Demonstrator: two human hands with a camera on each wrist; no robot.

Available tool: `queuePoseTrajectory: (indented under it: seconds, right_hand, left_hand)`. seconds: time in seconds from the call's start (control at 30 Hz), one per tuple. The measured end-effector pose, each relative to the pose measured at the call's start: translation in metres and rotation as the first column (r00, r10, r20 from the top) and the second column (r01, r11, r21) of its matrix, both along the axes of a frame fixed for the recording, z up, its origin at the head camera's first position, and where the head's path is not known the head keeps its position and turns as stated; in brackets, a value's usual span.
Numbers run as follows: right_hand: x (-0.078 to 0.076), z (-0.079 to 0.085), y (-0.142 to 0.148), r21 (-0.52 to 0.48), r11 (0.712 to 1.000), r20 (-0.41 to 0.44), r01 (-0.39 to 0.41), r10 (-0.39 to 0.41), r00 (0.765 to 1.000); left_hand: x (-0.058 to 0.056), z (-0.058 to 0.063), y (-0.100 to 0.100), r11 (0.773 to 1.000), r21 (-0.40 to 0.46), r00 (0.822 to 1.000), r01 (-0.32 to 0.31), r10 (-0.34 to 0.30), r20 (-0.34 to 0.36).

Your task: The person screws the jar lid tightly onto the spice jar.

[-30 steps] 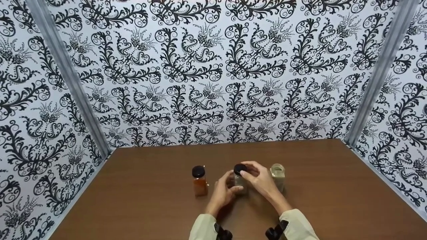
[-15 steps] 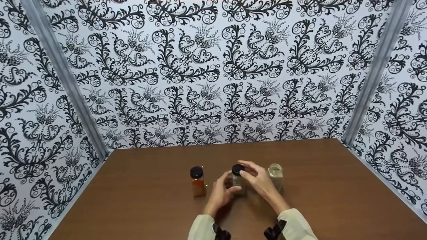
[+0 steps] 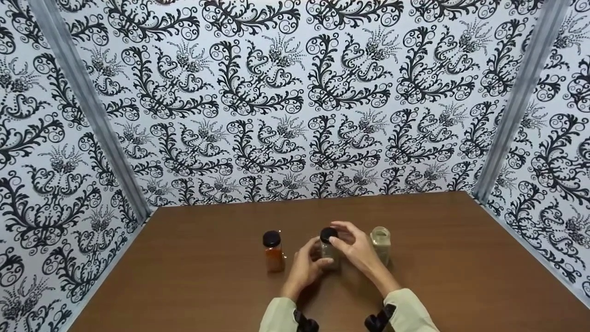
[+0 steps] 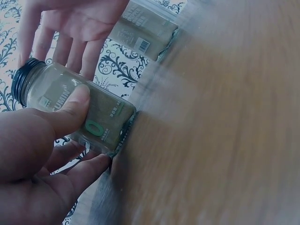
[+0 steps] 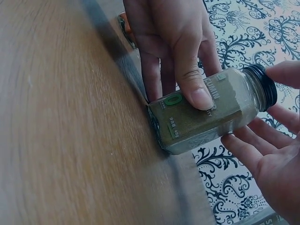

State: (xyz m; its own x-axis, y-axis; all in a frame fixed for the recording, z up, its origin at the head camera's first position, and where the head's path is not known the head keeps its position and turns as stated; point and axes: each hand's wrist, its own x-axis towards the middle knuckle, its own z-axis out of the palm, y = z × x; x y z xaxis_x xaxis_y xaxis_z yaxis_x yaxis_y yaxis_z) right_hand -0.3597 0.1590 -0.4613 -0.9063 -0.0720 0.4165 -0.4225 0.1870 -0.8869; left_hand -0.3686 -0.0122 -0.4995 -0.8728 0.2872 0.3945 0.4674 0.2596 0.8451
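A clear square spice jar (image 4: 105, 110) labelled cumin, part filled with brownish-green powder, stands upright on the table between both hands. My left hand (image 3: 305, 268) grips its body, the thumb lying across the label and the fingers behind. At the top, the thumb and a finger of my right hand (image 3: 358, 248) pinch the ribbed black lid (image 5: 263, 86), which sits on the jar's neck. The other right fingers spread beside the glass. Right behind that hand is a lidless jar (image 3: 381, 251) of greenish powder.
To the left stands a jar of orange-red powder (image 3: 275, 259) with a black cap. All the jars are on a brown wooden table (image 3: 203, 276). Patterned black-and-white walls (image 3: 276, 115) enclose its back and sides.
The head view has shifted slightly. My right thumb and fingers have moved a little on the lid, while my left hand keeps its grip on the cumin jar.
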Motion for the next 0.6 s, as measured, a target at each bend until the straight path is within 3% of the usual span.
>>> queuePoseTrajectory:
  seconds: [0.13,0.6]
  right_hand:
    - [0.0001,0.0003,0.0013,-0.003,1.000,-0.006,-0.020,0.020,1.000]
    - [-0.0006,0.0000,0.0001,0.034,0.999,0.009,0.019,-0.020,1.000]
  left_hand:
    - [-0.0009,-0.0010,0.0012,1.000,0.002,1.000,-0.007,0.007,0.003]
    - [-0.0007,-0.0007,0.0006,1.000,0.003,1.000,0.005,-0.005,0.003]
